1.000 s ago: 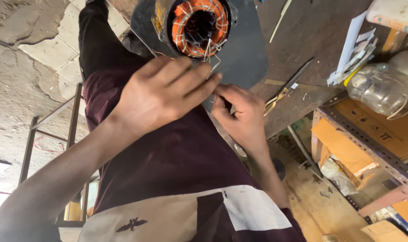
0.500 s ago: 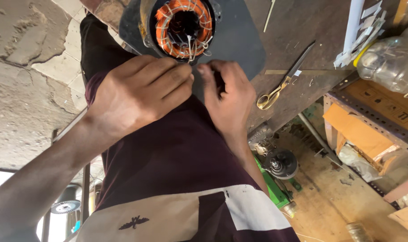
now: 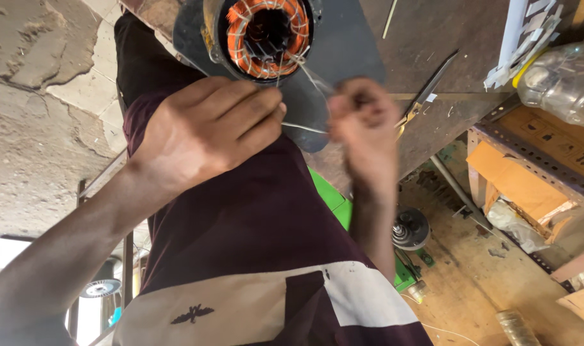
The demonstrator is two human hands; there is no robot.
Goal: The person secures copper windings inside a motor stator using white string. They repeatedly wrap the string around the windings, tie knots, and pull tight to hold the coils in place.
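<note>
- Cluttered workshop: dark wooden bench (image 3: pixel 433 38), yellow-handled scissors (image 3: pixel 426 96) beside it.
- Round motor stator with orange copper windings (image 3: pixel 266 35) sits at the bench edge.
- Left hand (image 3: pixel 208 131), fingers pressed together, pinches a thin pale tie thread (image 3: pixel 304 128).
- Right hand (image 3: pixel 365 128), blurred, fingers curled on the thread's other end.
- Thread looks light, limp and breakable; best gripped near the ends.

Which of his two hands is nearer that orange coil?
The left hand: its fingertips lie just under the orange coil, pinching a thin white thread. The blurred right hand is farther off.
</note>
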